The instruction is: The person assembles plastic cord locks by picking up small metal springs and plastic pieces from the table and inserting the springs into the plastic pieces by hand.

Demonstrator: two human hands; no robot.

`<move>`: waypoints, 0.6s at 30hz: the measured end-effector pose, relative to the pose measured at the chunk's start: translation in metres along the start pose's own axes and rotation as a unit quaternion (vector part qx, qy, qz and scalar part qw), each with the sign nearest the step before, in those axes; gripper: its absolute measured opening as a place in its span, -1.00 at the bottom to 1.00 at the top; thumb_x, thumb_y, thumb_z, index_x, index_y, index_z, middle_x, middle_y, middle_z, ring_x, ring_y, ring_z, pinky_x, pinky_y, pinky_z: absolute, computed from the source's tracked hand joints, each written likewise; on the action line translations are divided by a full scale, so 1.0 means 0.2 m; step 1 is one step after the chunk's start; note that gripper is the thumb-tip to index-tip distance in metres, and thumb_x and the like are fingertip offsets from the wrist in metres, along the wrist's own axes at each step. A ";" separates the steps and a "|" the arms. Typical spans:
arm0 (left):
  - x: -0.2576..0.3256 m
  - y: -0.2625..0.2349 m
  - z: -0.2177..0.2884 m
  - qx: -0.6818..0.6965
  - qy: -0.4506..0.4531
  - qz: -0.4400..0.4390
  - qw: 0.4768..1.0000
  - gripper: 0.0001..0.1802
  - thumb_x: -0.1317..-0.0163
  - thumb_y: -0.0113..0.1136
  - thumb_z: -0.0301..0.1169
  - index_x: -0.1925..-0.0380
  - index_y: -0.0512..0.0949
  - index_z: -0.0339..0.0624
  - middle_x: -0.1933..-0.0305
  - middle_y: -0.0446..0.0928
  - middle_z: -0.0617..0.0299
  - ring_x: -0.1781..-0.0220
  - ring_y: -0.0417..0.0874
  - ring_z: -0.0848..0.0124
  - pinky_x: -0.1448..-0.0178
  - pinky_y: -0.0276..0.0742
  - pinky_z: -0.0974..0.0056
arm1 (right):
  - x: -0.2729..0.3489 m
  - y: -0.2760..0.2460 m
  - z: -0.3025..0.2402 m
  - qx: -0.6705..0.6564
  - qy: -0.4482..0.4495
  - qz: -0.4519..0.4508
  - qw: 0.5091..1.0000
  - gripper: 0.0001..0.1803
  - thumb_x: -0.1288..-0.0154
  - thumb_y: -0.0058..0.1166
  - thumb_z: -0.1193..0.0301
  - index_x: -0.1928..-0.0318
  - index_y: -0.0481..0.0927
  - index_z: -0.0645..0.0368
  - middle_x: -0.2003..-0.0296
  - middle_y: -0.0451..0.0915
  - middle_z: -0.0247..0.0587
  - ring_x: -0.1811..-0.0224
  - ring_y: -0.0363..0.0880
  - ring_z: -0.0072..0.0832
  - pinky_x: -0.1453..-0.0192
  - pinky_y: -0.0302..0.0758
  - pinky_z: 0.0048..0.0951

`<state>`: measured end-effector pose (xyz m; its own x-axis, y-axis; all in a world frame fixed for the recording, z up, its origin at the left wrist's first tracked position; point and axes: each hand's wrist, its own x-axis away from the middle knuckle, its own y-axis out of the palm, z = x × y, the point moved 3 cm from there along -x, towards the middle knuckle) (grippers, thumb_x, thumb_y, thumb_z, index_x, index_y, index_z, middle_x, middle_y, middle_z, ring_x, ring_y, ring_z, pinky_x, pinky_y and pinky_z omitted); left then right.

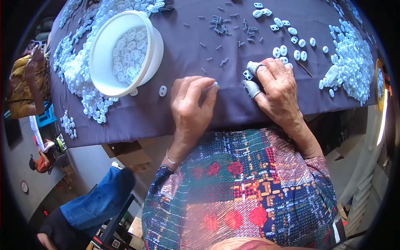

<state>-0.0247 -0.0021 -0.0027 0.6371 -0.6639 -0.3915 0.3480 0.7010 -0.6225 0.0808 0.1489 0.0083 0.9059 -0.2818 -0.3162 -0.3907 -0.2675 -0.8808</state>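
Observation:
My left hand (191,98) is closed, with a small white plastic piece (215,84) pinched between thumb and fingertips; most of that piece is hidden. My right hand (278,85) wears grey covers on thumb and forefinger. Between those two fingertips it grips a white two-holed cord lock piece (247,75). Left of my left hand, a single white oval piece with two holes (163,91) lies on the dark cloth. Small metal springs (217,24) are scattered beyond my hands. Several white cord lock pieces (280,51) lie just past my right hand.
A white tub (157,52) partly filled with oval two-holed pieces leans at the left, amid a heap of similar pieces (75,62). Another pile of small white pieces (352,58) spreads at the right. A thin brown stick (305,69) lies nearby. Other people are at the left.

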 end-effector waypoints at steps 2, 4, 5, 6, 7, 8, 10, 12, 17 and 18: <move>0.00 -0.01 0.00 -0.008 -0.014 0.011 1.000 -0.82 0.06 0.33 -0.60 0.41 0.57 -0.26 0.37 0.56 0.16 0.29 0.56 0.31 0.20 0.49 0.30 | -0.01 0.01 0.00 0.008 0.006 -0.003 1.000 -0.74 0.06 0.20 0.48 0.29 0.49 0.22 0.33 0.45 -0.16 0.23 0.44 -0.23 0.16 0.29 -0.27; -0.01 -0.02 0.01 -0.030 0.013 -0.002 0.999 -0.82 0.06 0.33 -0.60 0.40 0.57 -0.26 0.37 0.56 0.16 0.29 0.56 0.31 0.20 0.49 0.30 | -0.02 0.00 0.00 0.016 0.011 -0.007 1.000 -0.75 0.06 0.19 0.48 0.30 0.49 0.22 0.33 0.44 -0.16 0.23 0.44 -0.23 0.16 0.29 -0.27; -0.01 -0.02 0.00 -0.032 0.013 0.000 0.999 -0.82 0.06 0.33 -0.60 0.40 0.57 -0.26 0.37 0.56 0.16 0.29 0.56 0.31 0.20 0.49 0.30 | -0.03 0.01 0.00 0.014 0.017 -0.028 0.999 -0.76 0.06 0.18 0.49 0.32 0.48 0.22 0.35 0.43 -0.16 0.23 0.44 -0.23 0.16 0.29 -0.28; -0.01 -0.02 -0.01 -0.031 0.007 0.003 0.999 -0.82 0.05 0.33 -0.60 0.39 0.57 -0.26 0.35 0.56 0.17 0.29 0.56 0.31 0.19 0.48 0.31 | -0.03 0.01 0.00 0.012 0.022 -0.048 0.999 -0.77 0.07 0.18 0.49 0.33 0.47 0.22 0.36 0.43 -0.16 0.24 0.43 -0.23 0.16 0.29 -0.28; 0.00 -0.02 -0.02 -0.030 0.001 0.006 1.000 -0.81 0.05 0.33 -0.60 0.38 0.57 -0.26 0.34 0.56 0.17 0.29 0.56 0.32 0.19 0.48 0.31 | -0.04 0.00 0.00 0.011 0.020 -0.047 0.999 -0.77 0.07 0.18 0.49 0.33 0.47 0.22 0.36 0.43 -0.16 0.24 0.43 -0.23 0.16 0.29 -0.28; 0.00 -0.02 -0.02 -0.031 0.001 0.009 0.999 -0.81 0.05 0.33 -0.60 0.38 0.57 -0.26 0.34 0.56 0.17 0.29 0.56 0.32 0.19 0.48 0.31 | -0.03 0.00 0.00 -0.006 0.017 -0.071 0.997 -0.77 0.08 0.17 0.51 0.34 0.46 0.21 0.37 0.42 -0.15 0.25 0.43 -0.21 0.16 0.29 -0.25; 0.00 -0.04 -0.02 -0.018 -0.034 0.034 0.999 -0.78 0.06 0.33 -0.60 0.35 0.57 -0.24 0.32 0.55 0.18 0.28 0.55 0.36 0.19 0.46 0.36 | -0.03 0.00 0.00 -0.023 0.010 -0.094 0.995 -0.77 0.09 0.16 0.52 0.35 0.45 0.21 0.37 0.40 -0.14 0.26 0.42 -0.18 0.16 0.29 -0.23; 0.00 -0.06 0.01 0.012 -0.048 0.035 0.998 -0.79 0.02 0.31 -0.61 0.33 0.56 -0.26 0.32 0.54 0.19 0.28 0.54 0.41 0.17 0.45 0.38 | -0.03 -0.02 0.01 -0.057 -0.012 -0.053 0.997 -0.79 0.05 0.17 0.56 0.35 0.47 0.24 0.40 0.44 -0.21 0.33 0.46 -0.34 0.21 0.34 -0.36; 0.02 -0.09 0.03 0.260 -0.154 -0.056 0.952 -0.84 -0.10 0.22 -0.63 0.28 0.55 -0.32 0.28 0.54 0.25 0.25 0.51 0.56 0.12 0.42 0.47 | -0.05 -0.06 -0.02 -0.448 0.137 -0.069 0.881 -0.88 -0.08 0.15 0.64 0.33 0.52 0.31 0.41 0.48 -0.40 0.36 0.41 -0.72 0.26 0.32 -0.68; 0.02 -0.06 0.04 0.329 -0.211 -0.098 0.915 -0.85 -0.13 0.19 -0.63 0.26 0.54 -0.34 0.26 0.54 0.27 0.22 0.50 0.58 0.10 0.42 0.47 | -0.05 -0.06 -0.03 -0.448 0.129 -0.053 0.883 -0.87 -0.05 0.17 0.62 0.33 0.54 0.29 0.43 0.50 -0.35 0.39 0.44 -0.66 0.28 0.36 -0.63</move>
<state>-0.0212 -0.0115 0.0087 0.6784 -0.7317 0.0668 0.7347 0.6761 -0.0552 0.0751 0.1497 0.0235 0.9228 -0.3809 -0.0571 -0.3834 -0.8943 -0.2308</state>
